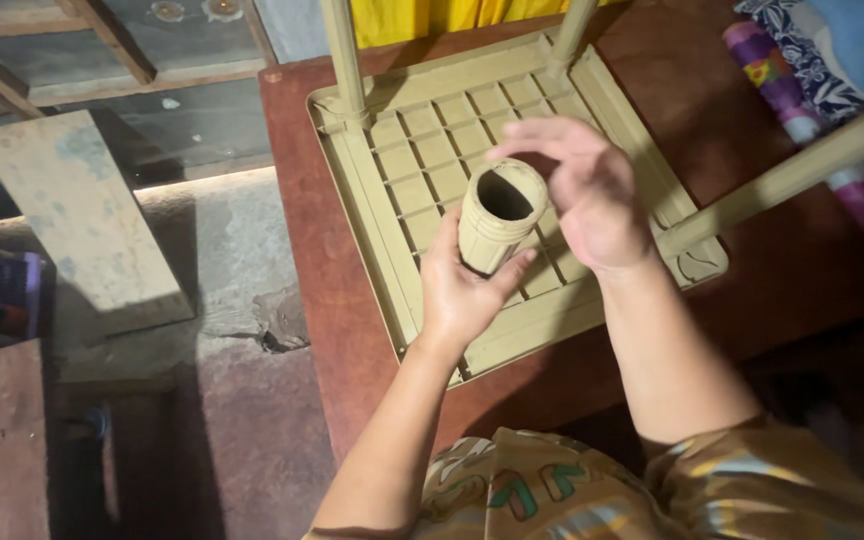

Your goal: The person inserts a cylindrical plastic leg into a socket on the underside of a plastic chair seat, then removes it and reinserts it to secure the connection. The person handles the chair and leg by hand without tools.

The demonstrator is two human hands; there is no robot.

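Note:
My left hand grips a short olive-tan plastic tube, hollow and ribbed at its lower part, with its open end facing up. My right hand hovers just right of the tube's rim with fingers spread and curled, holding nothing. Both hands are above an upturned olive-tan plastic stool whose gridded underside faces up. Three of its legs show: one at the back left, one at the back, one at the right.
The stool rests on a reddish-brown wooden table. A grey board lies on the concrete floor at left. Yellow cloth hangs at the back. Patterned fabric and a purple-pink roll sit at the right.

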